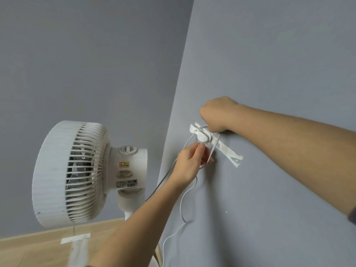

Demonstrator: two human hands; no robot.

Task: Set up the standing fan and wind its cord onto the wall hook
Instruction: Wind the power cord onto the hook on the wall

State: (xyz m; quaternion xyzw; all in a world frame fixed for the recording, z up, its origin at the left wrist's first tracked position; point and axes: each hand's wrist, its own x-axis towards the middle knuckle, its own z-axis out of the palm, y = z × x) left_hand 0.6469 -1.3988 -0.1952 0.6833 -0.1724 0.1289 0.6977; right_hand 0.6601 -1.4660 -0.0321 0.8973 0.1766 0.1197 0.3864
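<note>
Step in hand: cord winding. Standing fan (77, 174) is already sitting upright on its post at left, head facing away from the corner, so the set-up part appears done.

Wall hook (199, 132) is sticking out from the grey wall (269, 54), w/ at least one turn of white cord (182, 207) lying across it. Left hand (187, 166) is pinching a loop of cord just below the hook, thumb and fingers closed on it. Right hand (216, 114) is curling tight against the hook's right end, apparently pinning the cord there; the exact grip is hidden by the knuckles.

Rest of the cord is hanging slack down the wall and running out of frame at the bottom. Plenty appears left to wind.

Next move, in my judgement: left hand needs to carry its loop up and over the hook while the right is keeping the earlier turn from slipping. Tension should be kept light, since the hook's fixing looks adhesive.

Surroundings: a torn tape strip (230, 154) is lying aslant on the wall, right of the hook. Wood floor (28, 251) is showing bottom left, w/ floor tape (76, 237) marks near the fan base.
</note>
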